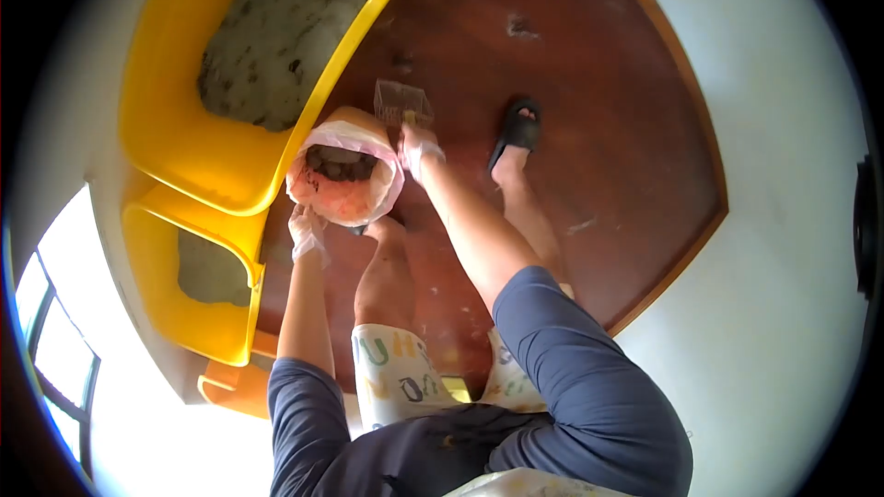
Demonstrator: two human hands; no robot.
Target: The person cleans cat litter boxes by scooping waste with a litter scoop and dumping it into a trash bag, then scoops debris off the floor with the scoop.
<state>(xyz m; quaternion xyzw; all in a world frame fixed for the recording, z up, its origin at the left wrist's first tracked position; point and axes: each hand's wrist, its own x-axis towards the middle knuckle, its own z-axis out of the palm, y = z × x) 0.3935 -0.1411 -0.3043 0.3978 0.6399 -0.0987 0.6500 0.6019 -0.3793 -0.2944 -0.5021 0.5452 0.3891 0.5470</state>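
In the head view, my left hand [304, 223], in a thin see-through glove, is closed on the near rim of a bin lined with a pinkish-white plastic bag [348, 204]. Dark greyish clumps [339, 164] lie inside the bag. My right hand [417, 144], gloved the same way, grips the short handle of a clear slotted scoop [401, 99] just right of the bin. The scoop's basket points away from me, and I see nothing in it.
A big yellow tray [170, 143] with grey litter-like grains stands left of the bin, beside a smaller yellow tray [157, 299]. Below is a reddish-brown floor [608, 120] with pale smudges. My foot in a black slipper [521, 129] is to the right. A white wall [783, 221] borders the floor.
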